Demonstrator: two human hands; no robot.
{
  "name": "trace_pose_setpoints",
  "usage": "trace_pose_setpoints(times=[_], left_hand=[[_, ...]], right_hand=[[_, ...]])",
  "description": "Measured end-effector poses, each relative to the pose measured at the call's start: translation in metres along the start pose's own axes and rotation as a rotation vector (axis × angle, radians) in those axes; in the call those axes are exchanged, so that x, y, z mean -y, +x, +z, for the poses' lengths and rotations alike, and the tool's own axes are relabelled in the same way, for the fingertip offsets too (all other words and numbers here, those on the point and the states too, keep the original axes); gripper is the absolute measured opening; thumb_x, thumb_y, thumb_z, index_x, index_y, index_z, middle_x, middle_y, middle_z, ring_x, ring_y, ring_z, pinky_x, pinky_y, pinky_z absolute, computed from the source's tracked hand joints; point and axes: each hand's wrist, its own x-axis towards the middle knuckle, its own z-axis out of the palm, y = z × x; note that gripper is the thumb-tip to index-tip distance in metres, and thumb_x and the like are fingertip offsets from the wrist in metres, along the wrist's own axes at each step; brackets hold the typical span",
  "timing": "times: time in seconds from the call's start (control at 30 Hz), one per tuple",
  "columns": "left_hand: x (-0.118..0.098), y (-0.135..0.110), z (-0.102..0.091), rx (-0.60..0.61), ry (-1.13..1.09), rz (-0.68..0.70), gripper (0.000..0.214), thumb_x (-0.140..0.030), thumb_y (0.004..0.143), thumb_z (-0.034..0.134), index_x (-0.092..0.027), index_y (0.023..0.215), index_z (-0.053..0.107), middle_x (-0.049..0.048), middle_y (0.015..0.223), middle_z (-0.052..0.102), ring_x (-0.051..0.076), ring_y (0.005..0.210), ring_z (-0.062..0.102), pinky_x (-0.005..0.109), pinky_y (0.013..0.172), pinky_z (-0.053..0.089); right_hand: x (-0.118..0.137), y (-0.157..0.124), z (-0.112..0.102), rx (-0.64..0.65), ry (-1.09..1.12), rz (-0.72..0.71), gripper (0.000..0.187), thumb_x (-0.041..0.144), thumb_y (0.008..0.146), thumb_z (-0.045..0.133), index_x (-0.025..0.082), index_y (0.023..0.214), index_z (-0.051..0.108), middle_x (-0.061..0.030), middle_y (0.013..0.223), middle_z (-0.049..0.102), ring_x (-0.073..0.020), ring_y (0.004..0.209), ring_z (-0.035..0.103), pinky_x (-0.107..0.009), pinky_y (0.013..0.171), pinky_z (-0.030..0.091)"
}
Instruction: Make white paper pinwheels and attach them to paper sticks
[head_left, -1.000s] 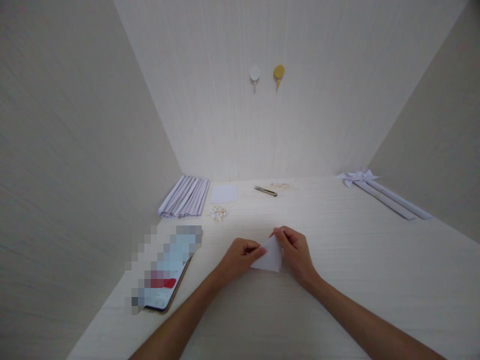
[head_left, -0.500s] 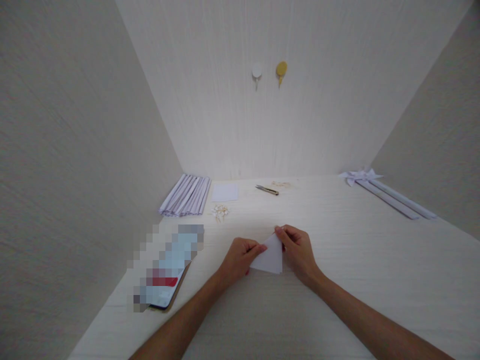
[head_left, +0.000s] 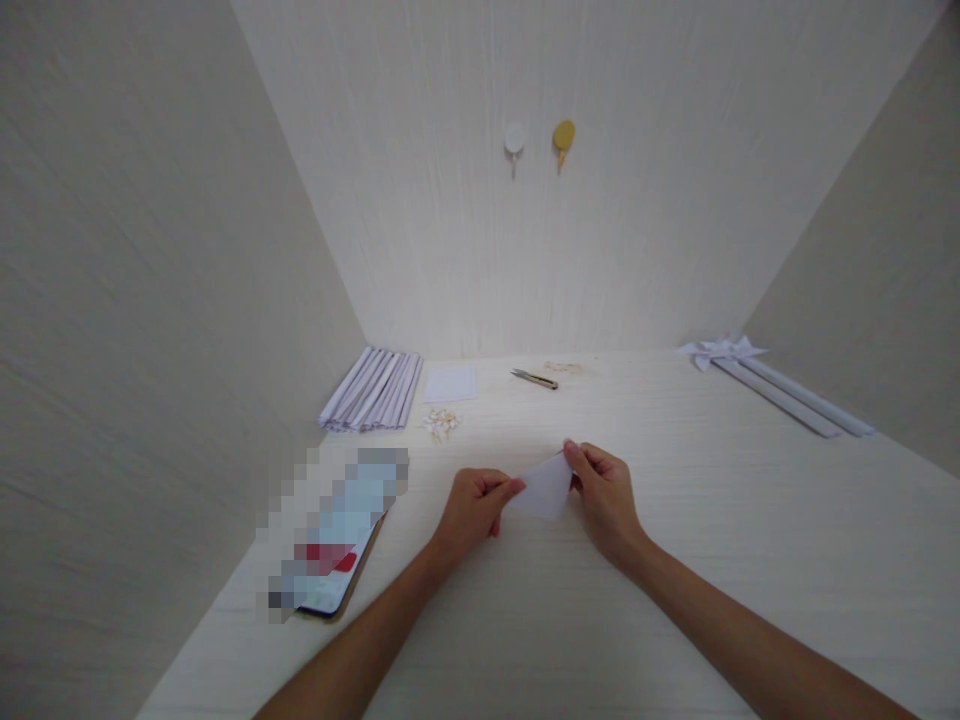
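- The hands both pinch one small piece of white paper (head_left: 546, 488). The left hand (head_left: 472, 505) grips its left corner between thumb and forefinger, and the right hand (head_left: 607, 495) grips the upper right corner the same way.
- The paper sits between the two hands, low over the bench (head_left: 675, 580) in front of the person. I cannot tell whether its lower edge touches the surface.
- The work looks like a fold being shaped. To do it well, I judge the edges should be lined up at the corners before any crease is pressed, with both pinches light so the sheet does not buckle.
- Creasing flat against the bench would likely give a sharper line than creasing in the air.
- A stack of paper strips (head_left: 371, 390), a small white sheet (head_left: 450, 384) and a cutter (head_left: 534, 379) lie well apart at the back. A phone (head_left: 337, 570) lies left of the left forearm.
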Motion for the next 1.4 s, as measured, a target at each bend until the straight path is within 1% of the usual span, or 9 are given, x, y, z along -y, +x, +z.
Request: trace_pose_setpoints(times=[0.13, 0.23, 0.33, 0.6, 0.7, 0.87, 0.97, 1.13, 1.4], left_hand=[[-0.0003, -0.0011, 0.0023, -0.02, -0.006, 0.002, 0.033, -0.041, 0.068, 0.05, -0.014, 0.05, 0.054, -0.0071, 0.028, 0.034, 0.004, 0.027, 0.028, 0.019, 0.033, 0.019], [0.0002, -0.0014, 0.005, 0.001, -0.008, 0.006, 0.034, -0.043, 0.068, 0.05, -0.014, 0.05, 0.054, -0.0069, 0.028, 0.035, 0.004, 0.027, 0.028, 0.019, 0.033, 0.02], [0.001, -0.0014, 0.0071, 0.036, -0.024, -0.014, 0.033, -0.042, 0.068, 0.05, -0.014, 0.052, 0.055, -0.0066, 0.029, 0.037, 0.005, 0.027, 0.029, 0.019, 0.032, 0.021], [0.0006, -0.0017, 0.0073, 0.036, -0.045, -0.03, 0.033, -0.043, 0.068, 0.05, -0.014, 0.054, 0.055, -0.0065, 0.028, 0.038, 0.005, 0.026, 0.029, 0.018, 0.031, 0.021], [0.0013, -0.0017, 0.0082, 0.066, -0.039, -0.032, 0.033, -0.043, 0.068, 0.05, -0.014, 0.054, 0.055, -0.0065, 0.028, 0.038, 0.005, 0.026, 0.029, 0.018, 0.031, 0.021], [0.0029, -0.0017, 0.0089, 0.066, -0.036, -0.02, 0.033, -0.043, 0.069, 0.048, -0.014, 0.053, 0.054, -0.0064, 0.029, 0.039, 0.005, 0.026, 0.03, 0.018, 0.031, 0.022], [0.0039, -0.002, 0.0088, 0.079, -0.019, -0.018, 0.032, -0.041, 0.069, 0.049, -0.014, 0.054, 0.054, -0.0063, 0.03, 0.039, 0.005, 0.026, 0.03, 0.018, 0.031, 0.022], [0.0036, -0.0023, 0.0084, 0.083, -0.005, -0.012, 0.032, -0.04, 0.07, 0.047, -0.014, 0.052, 0.052, -0.0058, 0.03, 0.039, 0.005, 0.026, 0.031, 0.018, 0.032, 0.022], [0.0023, -0.0029, 0.0083, 0.101, -0.007, -0.036, 0.031, -0.04, 0.07, 0.047, -0.014, 0.052, 0.052, -0.0056, 0.03, 0.04, 0.005, 0.026, 0.032, 0.018, 0.032, 0.023]], right_hand=[[-0.0007, -0.0033, 0.004, 0.1, 0.053, 0.121, 0.026, 0.038, 0.056, 0.066, 0.015, 0.052, 0.056, 0.0024, 0.046, 0.049, -0.0091, 0.044, 0.04, -0.023, 0.042, 0.031], [-0.0002, -0.0058, 0.0041, 0.088, 0.041, 0.152, 0.024, 0.034, 0.051, 0.069, 0.013, 0.055, 0.06, 0.0012, 0.047, 0.053, -0.0097, 0.044, 0.042, -0.023, 0.043, 0.032], [-0.0001, -0.0062, 0.0029, 0.046, 0.066, 0.14, 0.021, 0.031, 0.05, 0.07, 0.013, 0.053, 0.06, 0.0027, 0.045, 0.051, -0.0082, 0.043, 0.04, -0.022, 0.042, 0.03], [-0.0014, -0.0048, 0.003, 0.09, 0.199, 0.215, 0.022, 0.034, 0.053, 0.068, 0.013, 0.051, 0.062, 0.0002, 0.047, 0.055, -0.0096, 0.044, 0.043, -0.023, 0.043, 0.031], [-0.002, -0.0056, 0.0021, 0.077, 0.204, 0.199, 0.021, 0.032, 0.053, 0.069, 0.013, 0.049, 0.061, 0.0011, 0.043, 0.052, -0.0087, 0.041, 0.04, -0.023, 0.041, 0.028], [-0.001, -0.0037, 0.0006, 0.061, 0.214, 0.178, 0.02, 0.033, 0.058, 0.067, 0.014, 0.054, 0.063, -0.0009, 0.05, 0.058, -0.0105, 0.045, 0.046, -0.024, 0.044, 0.033], [-0.0006, -0.0019, -0.0008, 0.005, 0.207, 0.163, 0.019, 0.031, 0.056, 0.068, 0.014, 0.051, 0.062, 0.001, 0.046, 0.054, -0.0083, 0.043, 0.043, -0.022, 0.042, 0.029], [-0.0004, -0.0016, -0.0001, -0.003, 0.181, 0.164, 0.02, 0.033, 0.056, 0.068, 0.015, 0.052, 0.061, 0.0026, 0.043, 0.05, -0.0072, 0.041, 0.038, -0.022, 0.04, 0.025], [0.0006, -0.0006, -0.0052, -0.021, 0.079, 0.009, 0.027, 0.036, 0.064, 0.062, 0.015, 0.049, 0.059, 0.0037, 0.042, 0.045, -0.0067, 0.041, 0.035, -0.022, 0.041, 0.023]])
